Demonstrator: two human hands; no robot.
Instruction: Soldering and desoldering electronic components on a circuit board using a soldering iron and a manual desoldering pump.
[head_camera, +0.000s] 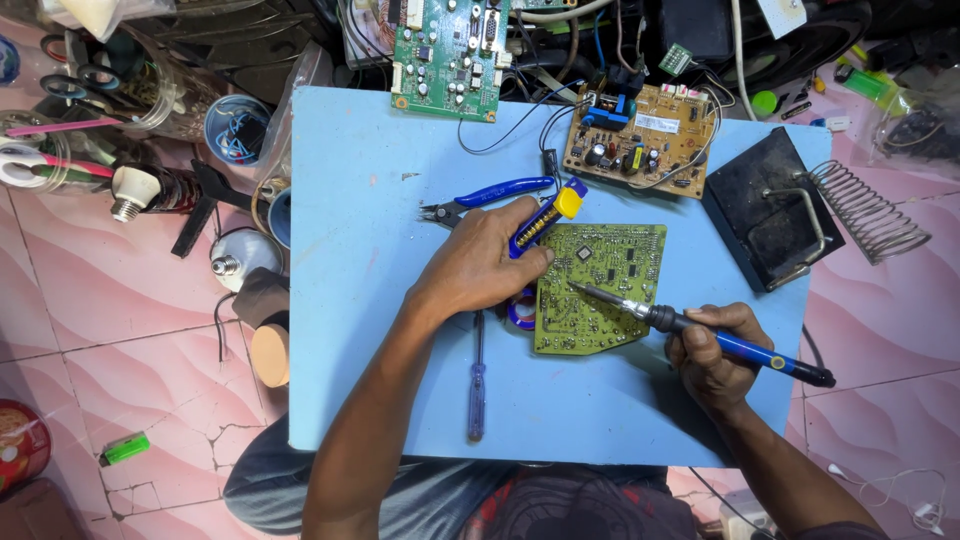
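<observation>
1. Nearest the camera, a blue-handled screwdriver (477, 392) lay untouched on the blue bench (370, 200), just below the left forearm.
2. The right hand (712, 352) was closed around the blue handle of a soldering iron (690, 325), with the tip resting on the middle of the green circuit board (600, 290).
3. That board lay flat on the bench between the two hands, solder side up.
4. The left hand (480, 265) lay palm down with its fingers curled at the board's left edge, over a blue and yellow pump-like tool (545, 222). Whether it gripped the tool or only pressed on it, I couldn't tell.
5. As for progress, the iron was on the board and no part had come off it that I could see, so I judged the soldering to be mid-way at most.
6. A little further out, blue-handled cutters (490, 197) sat idle just above the left hand.
7. To the right, a black iron stand (770, 205) with its wire coil (868, 212) stood empty.
8. At the far edge sat a tan circuit board (640, 140) trailing wires and another green board (450, 55).
9. For containers, a blue cup (236, 128) off the left edge held tangled wire, and a clear jar (150, 85) behind it held scissors and oddments.
</observation>
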